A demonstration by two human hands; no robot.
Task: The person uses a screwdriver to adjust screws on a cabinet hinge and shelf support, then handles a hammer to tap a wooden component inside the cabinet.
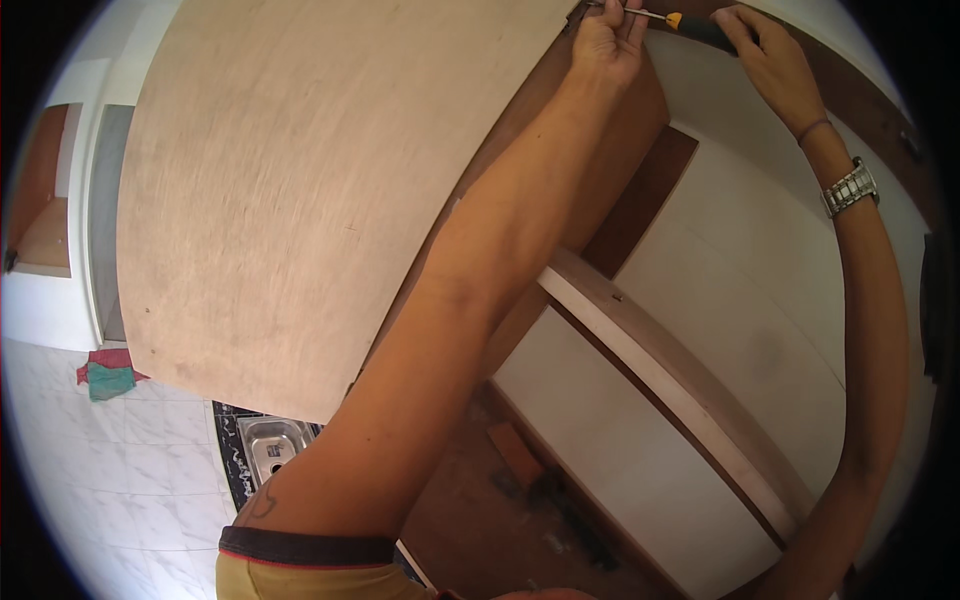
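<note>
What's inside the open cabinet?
A pale shelf; lower down, a reddish-brown block and a dark object, too blurred to name. The left arm covers part of the interior; anything behind it can't be seen.

Single fisheye view, recorded from the left of two side-by-side cameras worn on the head. The scene is viewed along the wearer's left arm, whose sleeve is placed near the lens at the lower edge. The cabinet interior is faced at close range; the left hand and right hand are framed at the upper edge. A sink is included farther off, lower left.
</note>
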